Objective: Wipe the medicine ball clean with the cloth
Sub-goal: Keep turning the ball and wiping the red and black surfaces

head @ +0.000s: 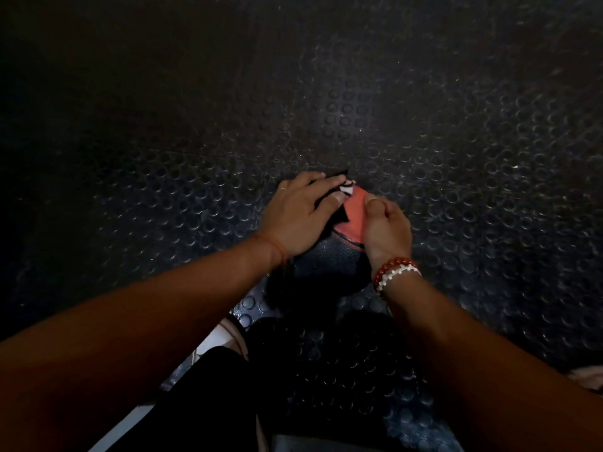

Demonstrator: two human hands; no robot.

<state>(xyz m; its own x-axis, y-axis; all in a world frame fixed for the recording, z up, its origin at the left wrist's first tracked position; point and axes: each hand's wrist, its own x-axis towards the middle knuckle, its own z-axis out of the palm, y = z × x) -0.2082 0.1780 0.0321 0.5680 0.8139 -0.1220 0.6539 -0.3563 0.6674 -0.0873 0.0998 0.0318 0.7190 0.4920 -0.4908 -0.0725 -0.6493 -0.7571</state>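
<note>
The medicine ball (328,261) is black with a red panel and sits on the floor just in front of me. A black cloth with white markings (344,190) lies over the top of the ball. My left hand (300,212) rests flat on the cloth, its fingers straight and pressing the cloth against the ball. My right hand (386,228) grips the ball's right side with curled fingers, the thumb lying on the red panel. Both hands hide much of the ball's top.
The floor is dark rubber matting with round studs (342,115), dimly lit all around. My leg in black trousers (212,386) and a pale shoe (233,331) are close below the ball. Another pale shoe (587,376) shows at the right edge.
</note>
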